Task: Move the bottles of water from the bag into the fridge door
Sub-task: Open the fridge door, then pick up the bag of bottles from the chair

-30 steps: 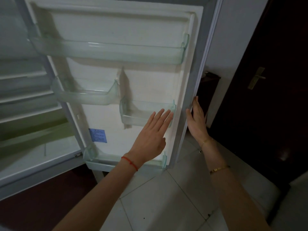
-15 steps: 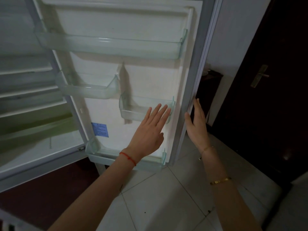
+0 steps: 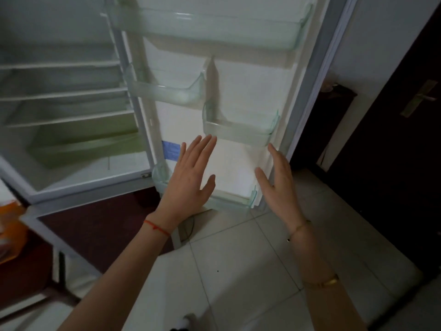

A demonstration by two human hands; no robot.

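Observation:
The fridge door (image 3: 241, 87) stands wide open, its white inner side facing me. It carries clear plastic racks: a wide top rack (image 3: 214, 27), a small left rack (image 3: 167, 89), a small right rack (image 3: 238, 132) and a bottom rack (image 3: 229, 201). All racks hold nothing. My left hand (image 3: 188, 177) hovers flat with straight fingers in front of the lower door. My right hand (image 3: 279, 180) is held edge-on near the door's right edge, fingers straight, holding nothing. No water bottle shows. An orange bag-like thing (image 3: 10, 232) sits blurred at the far left.
The fridge's interior (image 3: 66, 111) with bare shelves and a green drawer lies to the left. A dark wooden door with a brass handle (image 3: 417, 99) fills the right side. Pale floor tiles (image 3: 250, 271) spread below, with a dark red panel (image 3: 95, 220) under the fridge.
Both hands have dropped lower along the door. My right hand has come off the door's right edge. The view has shifted left, bringing the orange thing into sight.

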